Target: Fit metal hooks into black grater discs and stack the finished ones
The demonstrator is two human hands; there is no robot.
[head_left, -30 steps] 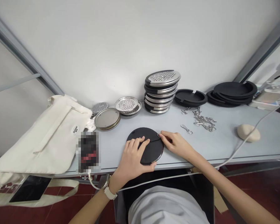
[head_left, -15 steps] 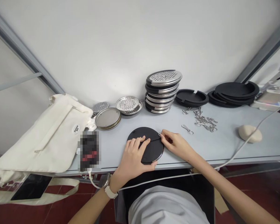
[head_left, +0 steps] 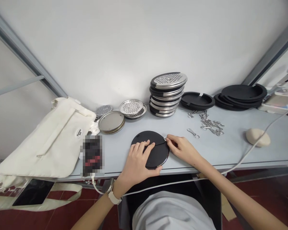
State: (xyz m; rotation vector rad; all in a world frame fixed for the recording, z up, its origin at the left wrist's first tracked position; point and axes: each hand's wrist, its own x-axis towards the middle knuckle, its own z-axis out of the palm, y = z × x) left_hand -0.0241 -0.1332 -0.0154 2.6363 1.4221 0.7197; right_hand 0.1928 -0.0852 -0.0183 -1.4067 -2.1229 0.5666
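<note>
Change: our hands and the black disc sit almost as before; the view drifts slightly.
Surface: grey table, stacked perforated steel discs, white wall behind.
Left hand: open, pressing flat on the disc.
Right hand: pinching a wire hook at the rim.
Disc: lying near the table's front edge.

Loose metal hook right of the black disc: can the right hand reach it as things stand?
Probably yes: the right hand rests just short of the loose metal hook, and nothing stands between them on the grey tabletop.
</note>
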